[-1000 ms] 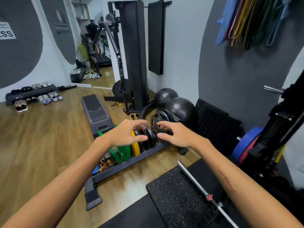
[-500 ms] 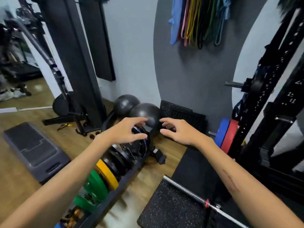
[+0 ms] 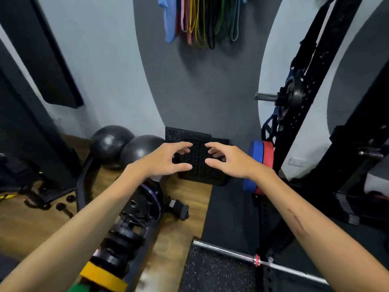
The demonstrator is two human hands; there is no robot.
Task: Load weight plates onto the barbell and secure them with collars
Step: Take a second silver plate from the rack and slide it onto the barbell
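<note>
— So where are the plates? 
— Small black iron weight plates (image 3: pixel 124 232) stand on edge in the low floor rack (image 3: pixel 145 234), beside a yellow one (image 3: pixel 101 275); big blue and red bumper plates (image 3: pixel 260 165) lean by the black rack upright (image 3: pixel 299 114). The chrome barbell sleeve (image 3: pixel 227 250) lies bare on the speckled rubber mat (image 3: pixel 210 270). 
— And the hands? 
— Left hand (image 3: pixel 163 160) and right hand (image 3: pixel 229 160) hover empty, fingers spread and curled. 
— Step? 
— Picking a plate, I'd judge; next, grip one at both rims.
</note>
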